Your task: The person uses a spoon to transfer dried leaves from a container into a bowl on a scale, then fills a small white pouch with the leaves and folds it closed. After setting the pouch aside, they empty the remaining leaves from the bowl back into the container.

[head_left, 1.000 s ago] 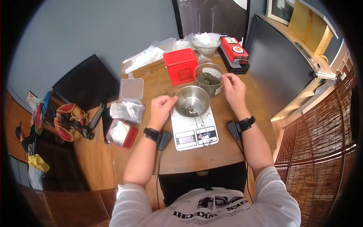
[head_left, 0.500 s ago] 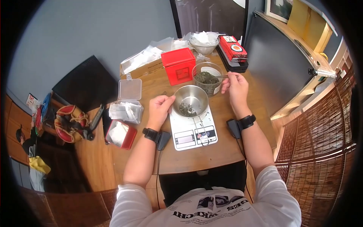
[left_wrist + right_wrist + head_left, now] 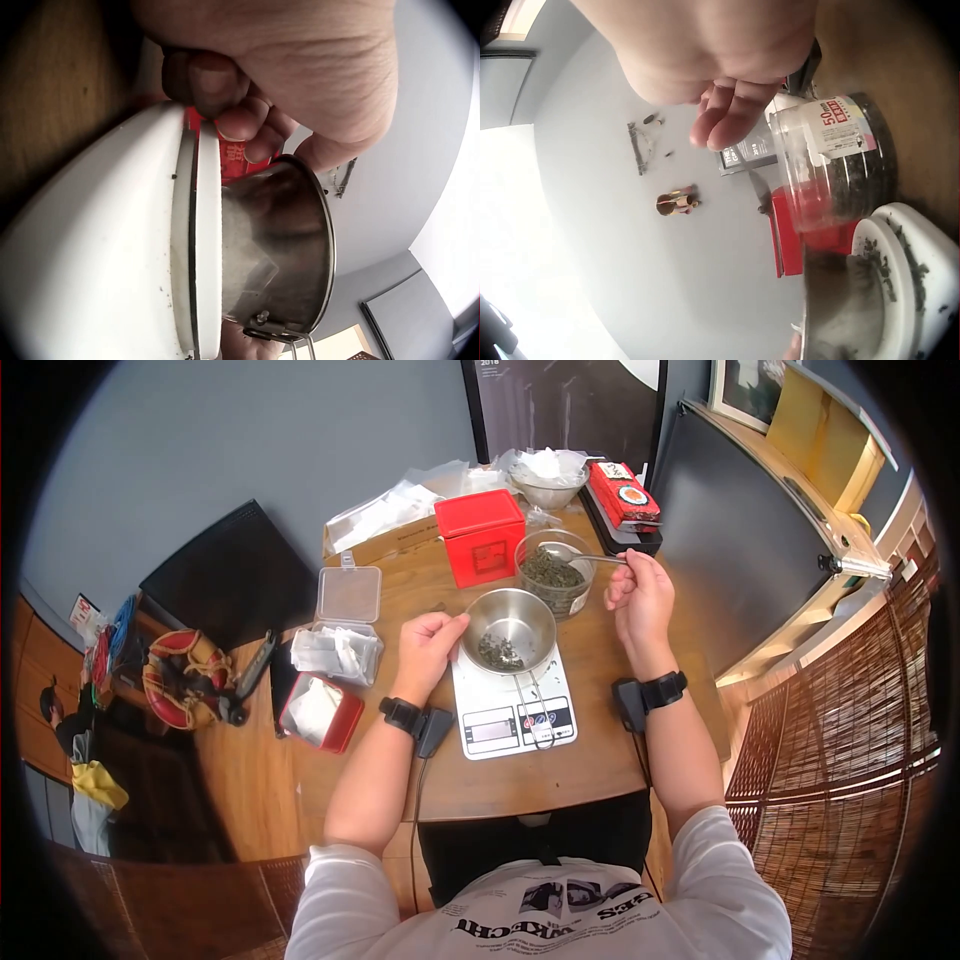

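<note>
A steel pan (image 3: pixel 509 622) with some dark dried leaves stands on the white kitchen scale (image 3: pixel 490 732). My left hand (image 3: pixel 428 650) pinches the pan's left rim between thumb and fingers; in the left wrist view the fingers curl beside the pan (image 3: pixel 277 240). My right hand (image 3: pixel 641 600) holds the handle of a metal spoon (image 3: pixel 598 558), whose head is over the leaves in the clear round jar (image 3: pixel 556 596). In the right wrist view the labelled jar (image 3: pixel 832 142) is below the right hand (image 3: pixel 712 60). Leaf bits lie on the scale (image 3: pixel 941 277).
Behind the pan stands a red tin (image 3: pixel 481 540). To the left are a clear box of white packets (image 3: pixel 338 652) and an open red box (image 3: pixel 322 713). A bowl with plastic (image 3: pixel 548 485) and red packages (image 3: pixel 625 497) are at the back.
My right hand has moved right, away from the jar's middle, and more of the spoon shows. My left hand stays at the pan's rim.
</note>
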The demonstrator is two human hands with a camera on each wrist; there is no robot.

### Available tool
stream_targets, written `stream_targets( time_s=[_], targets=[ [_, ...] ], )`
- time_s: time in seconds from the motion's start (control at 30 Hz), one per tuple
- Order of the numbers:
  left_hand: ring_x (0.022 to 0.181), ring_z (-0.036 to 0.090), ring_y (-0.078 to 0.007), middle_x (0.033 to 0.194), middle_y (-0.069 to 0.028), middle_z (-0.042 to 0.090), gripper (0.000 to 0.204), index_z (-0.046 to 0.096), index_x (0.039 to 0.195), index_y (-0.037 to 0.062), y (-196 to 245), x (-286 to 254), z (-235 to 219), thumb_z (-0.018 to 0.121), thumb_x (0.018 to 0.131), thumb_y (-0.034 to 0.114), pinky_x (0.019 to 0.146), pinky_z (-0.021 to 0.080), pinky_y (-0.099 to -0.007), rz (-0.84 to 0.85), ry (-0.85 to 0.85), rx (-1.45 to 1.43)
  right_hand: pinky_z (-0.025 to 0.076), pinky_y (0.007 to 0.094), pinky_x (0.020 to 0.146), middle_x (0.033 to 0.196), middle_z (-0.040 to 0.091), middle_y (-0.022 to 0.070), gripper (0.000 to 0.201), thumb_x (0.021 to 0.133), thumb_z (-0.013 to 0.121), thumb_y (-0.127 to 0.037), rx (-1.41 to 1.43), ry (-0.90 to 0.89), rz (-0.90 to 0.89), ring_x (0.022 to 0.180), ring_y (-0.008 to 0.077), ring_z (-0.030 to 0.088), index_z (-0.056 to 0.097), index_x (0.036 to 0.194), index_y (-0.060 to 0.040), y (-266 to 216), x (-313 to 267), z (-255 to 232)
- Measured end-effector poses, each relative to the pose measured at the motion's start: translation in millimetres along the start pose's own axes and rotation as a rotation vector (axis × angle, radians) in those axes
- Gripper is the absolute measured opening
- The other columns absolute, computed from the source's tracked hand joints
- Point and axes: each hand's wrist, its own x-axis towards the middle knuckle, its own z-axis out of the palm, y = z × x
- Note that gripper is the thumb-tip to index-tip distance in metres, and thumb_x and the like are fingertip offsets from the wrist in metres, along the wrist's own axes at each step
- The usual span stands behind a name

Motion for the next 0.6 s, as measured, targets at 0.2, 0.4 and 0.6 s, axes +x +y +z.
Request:
stream_targets(
  time_s=[0.2, 0.4, 0.6],
  targets=[
    [0.051, 0.045, -0.0037, 0.055, 0.0031, 0.053, 0.033, 0.062, 0.064, 0.0054, 1, 0, 1, 0.069, 0.095, 0.015, 0.049, 0.032, -0.0226, -0.015, -0.001, 0.005, 0.042, 0.0279, 0.039, 0.072, 0.063, 0.0097, 0.014, 0.099, 0.059, -0.011, -0.134, -0.453, 0.092, 0.045, 0.0160, 0.055, 0.063, 0.102, 0.0021, -10, -16, 10],
    [0.051, 0.045, -0.0039, 0.056, 0.0032, 0.053, 0.033, 0.062, 0.064, 0.0055, -2, 0, 0, 0.069, 0.095, 0.016, 0.049, 0.032, -0.0229, -0.018, 0.004, -0.014, 0.044, 0.0268, 0.041, 0.076, 0.065, 0.0100, 0.015, 0.099, 0.059, -0.012, -0.071, -0.216, -0.052, 0.049, 0.0150, 0.058, 0.063, 0.104, 0.0019, -6, -11, 9],
    [0.042, 0.040, -0.0046, 0.054, 0.0007, 0.054, 0.029, 0.065, 0.070, 0.0063, -7, 2, 0, 0.067, 0.096, 0.018, 0.041, 0.024, -0.0223, 0.043, 0.010, 0.028, 0.043, 0.0257, 0.042, 0.075, 0.063, 0.0083, 0.017, 0.101, 0.059, -0.013, -0.349, -0.066, -0.110, 0.049, 0.0120, 0.056, 0.061, 0.106, 0.0028, 11, -1, 0]
  ],
)
